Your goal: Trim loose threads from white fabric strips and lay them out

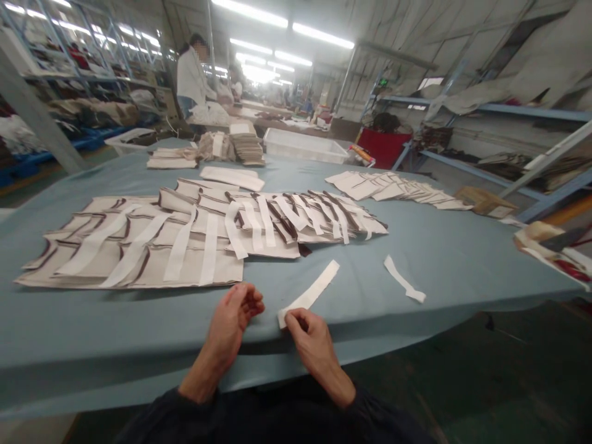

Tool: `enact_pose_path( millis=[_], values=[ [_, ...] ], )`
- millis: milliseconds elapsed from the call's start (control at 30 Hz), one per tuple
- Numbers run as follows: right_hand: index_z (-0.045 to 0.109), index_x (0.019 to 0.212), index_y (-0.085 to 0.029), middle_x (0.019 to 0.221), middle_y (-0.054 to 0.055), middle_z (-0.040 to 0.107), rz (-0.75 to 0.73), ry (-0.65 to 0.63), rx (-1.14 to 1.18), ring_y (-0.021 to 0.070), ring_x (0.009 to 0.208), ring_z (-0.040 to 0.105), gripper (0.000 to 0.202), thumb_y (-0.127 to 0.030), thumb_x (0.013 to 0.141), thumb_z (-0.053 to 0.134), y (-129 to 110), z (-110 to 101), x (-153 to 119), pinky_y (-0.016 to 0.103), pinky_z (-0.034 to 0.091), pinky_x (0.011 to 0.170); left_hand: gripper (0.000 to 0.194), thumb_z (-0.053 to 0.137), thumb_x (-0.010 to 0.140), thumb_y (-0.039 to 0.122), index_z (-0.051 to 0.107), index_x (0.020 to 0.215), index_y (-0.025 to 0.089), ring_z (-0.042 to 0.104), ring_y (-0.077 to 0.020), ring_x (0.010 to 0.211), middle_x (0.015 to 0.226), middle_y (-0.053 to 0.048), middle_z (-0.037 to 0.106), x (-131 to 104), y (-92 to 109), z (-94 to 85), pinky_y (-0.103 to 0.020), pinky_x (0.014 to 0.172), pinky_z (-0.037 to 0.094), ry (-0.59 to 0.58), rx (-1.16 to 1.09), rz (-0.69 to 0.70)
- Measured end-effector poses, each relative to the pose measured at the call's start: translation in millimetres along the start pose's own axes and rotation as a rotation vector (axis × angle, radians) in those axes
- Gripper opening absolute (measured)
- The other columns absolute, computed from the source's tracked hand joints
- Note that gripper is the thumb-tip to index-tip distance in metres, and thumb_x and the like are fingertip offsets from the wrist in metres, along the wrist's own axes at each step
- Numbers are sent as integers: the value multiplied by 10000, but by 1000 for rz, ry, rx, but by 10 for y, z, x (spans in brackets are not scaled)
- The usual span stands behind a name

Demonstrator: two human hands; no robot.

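Note:
My right hand (pixel 312 342) pinches the near end of a white fabric strip (pixel 317 285) between thumb and fingers. The strip slants away over the blue-green tablecloth. To its left, my left hand (pixel 234 317) is raised over the cloth's front part with fingers loosely curled and apart, nothing visible in them. Just beyond that hand lie overlapping beige fabric pieces (pixel 185 265) with dark edging, several white strips laid across them. More such pieces with strips (pixel 319 213) continue to the right. A second loose white strip (pixel 403 280), bent at its near end, lies right of my right hand.
Folded beige fabric stacks (pixel 248 145) and a white plastic bin (pixel 305 146) stand at the table's far side. Fanned beige pieces (pixel 398 188) lie at the back right, near a cardboard box (pixel 485 202). A person (pixel 192 77) stands beyond the table; shelves (pixel 490 163) line the right.

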State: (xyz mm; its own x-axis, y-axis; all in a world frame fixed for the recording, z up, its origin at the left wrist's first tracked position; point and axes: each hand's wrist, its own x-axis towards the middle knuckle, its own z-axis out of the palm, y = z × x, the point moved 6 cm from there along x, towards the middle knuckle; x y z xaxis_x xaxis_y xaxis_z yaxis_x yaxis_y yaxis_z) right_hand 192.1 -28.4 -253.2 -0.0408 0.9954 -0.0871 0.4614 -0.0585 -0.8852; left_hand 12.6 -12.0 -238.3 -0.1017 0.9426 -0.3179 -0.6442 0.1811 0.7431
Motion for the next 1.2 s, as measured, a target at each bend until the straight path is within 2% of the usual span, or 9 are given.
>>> enact_pose_path(
  millis=[67,133,233,300,500,667,800,1033,1200],
  values=[
    [717,811,-178,698,12,681,39,-51,153,170,634,603,351,-466,906,541,19,-21,73,265,432,608,212,851,743,300,690,728,163,577,-124,537,653,1,673,-103,-14,-26,-196,538,479,-28,163,38],
    [724,819,-156,707,28,691,59,-91,243,170,620,606,371,-481,870,552,26,-28,124,265,447,593,240,866,713,330,696,686,163,508,-122,451,567,10,629,-183,-66,-1,-204,440,382,-83,411,70],
    [739,831,-144,742,44,715,49,-120,306,167,618,624,390,-494,850,567,23,-34,148,263,465,593,253,756,797,424,718,735,182,506,-147,495,589,3,620,-256,-130,110,-224,461,359,-162,824,190],
    [750,855,-142,747,42,715,39,-126,325,165,619,639,389,-491,850,577,33,-37,144,259,466,589,289,699,835,465,724,762,186,516,-161,540,631,-12,638,-269,-171,188,-237,493,369,-199,946,230],
    [749,865,-135,775,40,716,4,-185,359,165,670,666,330,-422,880,586,81,3,144,253,491,630,411,663,858,570,704,743,178,503,-167,545,627,-15,620,-225,-248,264,-251,509,348,-243,1006,188],
    [774,868,-164,767,27,723,-60,-186,349,174,711,658,313,-423,896,601,50,-2,123,260,516,666,385,636,877,531,752,768,180,541,-187,621,691,-37,678,-212,-238,255,-264,576,375,-255,1063,208],
    [773,771,-195,676,1,692,-122,-148,245,173,672,624,309,-417,909,609,-27,-55,78,247,495,628,355,624,864,497,764,764,187,589,-217,686,714,-47,705,-192,-214,241,-277,625,406,-232,1073,218],
    [785,824,-199,734,9,728,-65,-131,165,177,703,650,273,-366,898,581,-31,-55,80,251,474,643,341,591,846,450,689,639,198,461,-161,534,558,12,558,-167,-221,221,-256,514,322,-192,1062,223],
    [711,776,-180,681,7,687,-22,-96,144,162,642,626,269,-372,865,545,19,-39,109,263,462,623,326,569,842,432,620,612,208,436,-146,460,509,31,503,-153,-258,184,-250,472,292,-141,1047,223]
  ],
)
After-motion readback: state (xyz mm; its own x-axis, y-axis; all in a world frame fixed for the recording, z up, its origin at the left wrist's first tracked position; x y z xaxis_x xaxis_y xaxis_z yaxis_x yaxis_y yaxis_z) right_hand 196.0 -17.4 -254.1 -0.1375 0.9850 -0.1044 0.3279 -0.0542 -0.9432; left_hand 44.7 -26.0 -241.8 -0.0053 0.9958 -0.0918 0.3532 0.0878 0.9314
